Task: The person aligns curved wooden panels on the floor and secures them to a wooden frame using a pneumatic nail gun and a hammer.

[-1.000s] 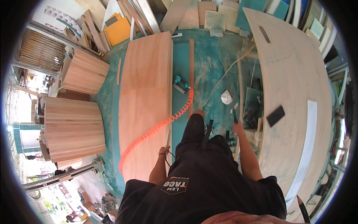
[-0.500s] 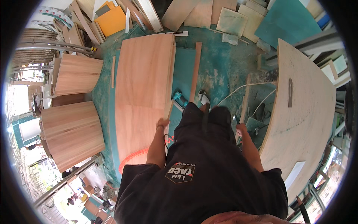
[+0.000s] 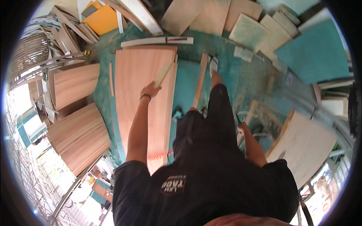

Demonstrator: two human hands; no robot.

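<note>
- Wooden strip: a short, pale length of wood, blurred, pinched at its lower end by the fingers of the left hand, which are curled closed around it. It slants up and to the right from the hand, above the far part of the long plywood sheet.
- The left hand sits at the end of a bare, outstretched forearm with a dark band at the wrist, over the plywood sheet, a long reddish-brown panel lying flat on the teal floor.
- The right hand hangs low beside the person's dark trousers. It appears closed on a thin dark object that runs up from it, but the blur hides what that is and how the fingers sit.
- An orange coiled hose crosses the near end of the sheet, just above the black shirt.
- Just right of the sheet, a narrow wooden batten lies along the floor, its far end near the person's forward foot in a light shoe.
- A long pale strip lies across the floor just beyond the sheet's far edge.
- To the left, well apart from the hands, stand two curved slatted wooden panels.
- At the right, a large pale board lies near the right arm.
- Offcuts and an orange board are heaped along the far edge.
</note>
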